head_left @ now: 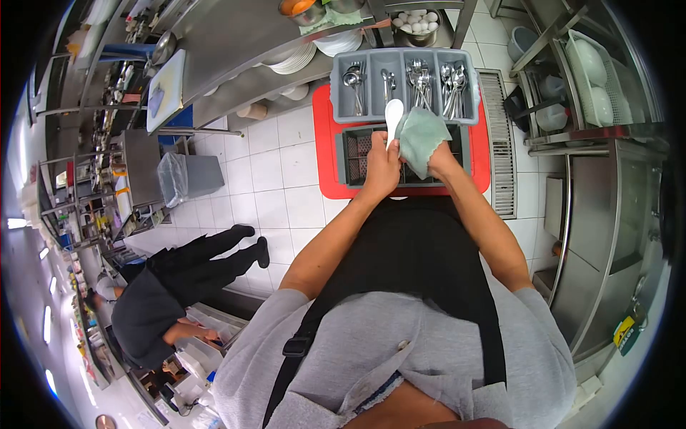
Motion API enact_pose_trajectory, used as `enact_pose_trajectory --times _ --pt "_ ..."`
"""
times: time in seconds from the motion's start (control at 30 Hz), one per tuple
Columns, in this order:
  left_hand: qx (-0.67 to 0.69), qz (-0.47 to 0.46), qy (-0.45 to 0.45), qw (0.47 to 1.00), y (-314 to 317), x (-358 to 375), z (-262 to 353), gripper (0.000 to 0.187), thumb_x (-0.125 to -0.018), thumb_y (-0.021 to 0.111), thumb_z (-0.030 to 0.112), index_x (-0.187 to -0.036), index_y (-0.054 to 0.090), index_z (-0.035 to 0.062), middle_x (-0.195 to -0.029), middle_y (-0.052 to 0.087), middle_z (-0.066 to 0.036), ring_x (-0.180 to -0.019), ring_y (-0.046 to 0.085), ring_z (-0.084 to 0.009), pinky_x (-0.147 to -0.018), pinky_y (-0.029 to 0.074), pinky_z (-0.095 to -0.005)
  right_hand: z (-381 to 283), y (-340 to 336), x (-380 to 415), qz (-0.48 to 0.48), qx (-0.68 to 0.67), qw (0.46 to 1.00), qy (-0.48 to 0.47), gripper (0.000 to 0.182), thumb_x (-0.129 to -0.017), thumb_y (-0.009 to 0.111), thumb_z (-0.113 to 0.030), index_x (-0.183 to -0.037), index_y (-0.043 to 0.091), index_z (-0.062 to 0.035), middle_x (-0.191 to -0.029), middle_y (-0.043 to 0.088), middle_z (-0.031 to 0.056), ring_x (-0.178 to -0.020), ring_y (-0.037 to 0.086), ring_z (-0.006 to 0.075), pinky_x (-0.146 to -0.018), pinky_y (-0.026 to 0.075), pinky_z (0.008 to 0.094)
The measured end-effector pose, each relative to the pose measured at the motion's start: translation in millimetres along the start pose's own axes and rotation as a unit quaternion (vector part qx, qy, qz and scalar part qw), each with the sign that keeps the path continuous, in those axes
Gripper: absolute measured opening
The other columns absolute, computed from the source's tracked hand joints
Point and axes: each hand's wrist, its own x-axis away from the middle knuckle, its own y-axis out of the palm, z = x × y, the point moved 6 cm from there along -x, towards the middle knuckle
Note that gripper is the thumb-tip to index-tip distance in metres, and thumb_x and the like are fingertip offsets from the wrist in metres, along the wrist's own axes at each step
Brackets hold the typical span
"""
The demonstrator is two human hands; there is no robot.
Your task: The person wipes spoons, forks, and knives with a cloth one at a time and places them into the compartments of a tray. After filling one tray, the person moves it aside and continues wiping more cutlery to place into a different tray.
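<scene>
My left hand (383, 166) is closed on the handle of a white spoon (394, 118), whose bowl points up toward the grey cutlery tray (388, 54). Beside it, my right hand (442, 160) is wrapped in and under a pale green cloth (423, 137), with its fingers partly hidden. The tray has four compartments holding metal spoons and other cutlery (421, 82). Below the hands sits a darker grey divided container (341, 157), partly covered by them. Both containers rest on a red lid or tray (323, 143).
A steel shelf with stacked plates (293, 60) stands at the upper left; a bowl of eggs (416, 23) is beyond the tray. Steel racks and a cabinet (582, 229) line the right. A grey bin (204, 174) and a co-worker in black (146, 314) are at left.
</scene>
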Motion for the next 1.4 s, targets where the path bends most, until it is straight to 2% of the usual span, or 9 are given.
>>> enact_pose_trajectory --times 0.07,0.17,0.27,0.47,0.57,0.97,1.17,1.27,1.4 --pt "0.067 -0.018 0.0 0.998 4 4 0 0.018 -0.105 0.045 0.019 -0.109 0.043 0.0014 -0.079 0.064 -0.008 -0.065 0.057 -0.0089 -0.056 0.046 -0.0259 2 -1 -3 -0.006 -0.023 0.997 0.07 0.011 -0.092 0.064 -0.01 -0.101 0.061 -0.0035 -0.089 0.065 0.0081 -0.068 0.064 0.0177 -0.05 0.051 0.0314" --pt "0.099 -0.048 -0.001 0.994 12 2 -9 0.018 -0.106 0.043 0.019 -0.11 0.043 0.0015 -0.08 0.064 -0.008 -0.066 0.057 -0.0089 -0.058 0.047 -0.0266 -16 -3 -5 -0.032 0.073 0.996 0.033 0.009 -0.091 0.063 -0.01 -0.098 0.064 -0.0033 -0.09 0.066 0.008 -0.074 0.065 0.0189 -0.058 0.053 0.0325" --pt "0.074 -0.079 -0.026 0.994 18 3 -5 0.019 -0.106 0.043 0.02 -0.11 0.043 0.0019 -0.079 0.062 -0.006 -0.065 0.054 -0.0084 -0.06 0.047 -0.0264 -17 -16 -14 0.065 0.41 0.877 -0.241 0.009 -0.092 0.063 -0.01 -0.096 0.066 -0.0035 -0.09 0.066 0.0071 -0.08 0.065 0.0193 -0.067 0.053 0.0327" --pt "0.058 -0.076 0.022 0.995 18 5 -2 0.019 -0.105 0.048 0.021 -0.11 0.042 0.003 -0.074 0.055 -0.002 -0.062 0.047 -0.0064 -0.055 0.041 -0.0238 9 -19 -5 0.152 0.012 0.987 -0.049 0.018 -0.092 0.063 -0.011 -0.11 0.062 -0.0051 -0.094 0.065 0.0077 -0.084 0.065 0.0193 -0.071 0.053 0.0324" --pt "0.083 -0.04 0.034 0.995 13 -2 -15 0.02 -0.105 0.05 0.021 -0.11 0.043 0.0031 -0.074 0.054 -0.002 -0.061 0.045 -0.0058 -0.053 0.039 -0.0227 0 0 -4 -0.013 -0.043 0.998 0.04 0.024 -0.093 0.063 -0.007 -0.116 0.059 -0.0047 -0.104 0.065 0.0056 -0.091 0.064 0.0159 -0.07 0.054 0.0322" --pt "0.093 -0.119 0.01 0.989 16 5 8 0.021 -0.105 0.048 0.019 -0.114 0.046 0.001 -0.08 0.06 -0.004 -0.065 0.052 -0.0072 -0.061 0.046 -0.0234 -20 -29 1 0.06 0.14 0.987 -0.04 0.021 -0.089 0.068 -0.007 -0.109 0.063 -0.002 -0.097 0.068 0.0071 -0.081 0.065 0.0162 -0.071 0.053 0.0327" --pt "0.177 -0.153 -0.027 0.972 12 2 8 0.021 -0.106 0.046 0.021 -0.115 0.046 0.0021 -0.081 0.06 -0.004 -0.066 0.051 -0.0074 -0.062 0.046 -0.0239 -39 2 8 -0.095 -0.038 0.989 0.105 0.019 -0.091 0.065 -0.007 -0.109 0.062 -0.0014 -0.094 0.067 0.0081 -0.079 0.065 0.017 -0.067 0.054 0.034" --pt "0.146 -0.188 -0.012 0.971 12 6 19 0.019 -0.106 0.046 0.02 -0.114 0.046 0.0028 -0.081 0.059 -0.004 -0.066 0.05 -0.0072 -0.061 0.045 -0.0241 -56 13 18 -0.139 -0.095 0.982 0.083 0.02 -0.091 0.066 -0.008 -0.11 0.062 -0.0017 -0.095 0.067 0.0082 -0.08 0.065 0.0171 -0.068 0.055 0.0338" --pt "0.057 -0.187 0.026 0.98 12 11 24 0.018 -0.106 0.045 0.02 -0.113 0.047 0.0029 -0.081 0.059 -0.003 -0.066 0.05 -0.0072 -0.061 0.045 -0.0242 -31 -23 8 0.015 0.038 0.999 -0.001 0.022 -0.09 0.068 -0.01 -0.109 0.062 -0.0013 -0.095 0.068 0.0082 -0.08 0.066 0.0176 -0.069 0.055 0.0337"
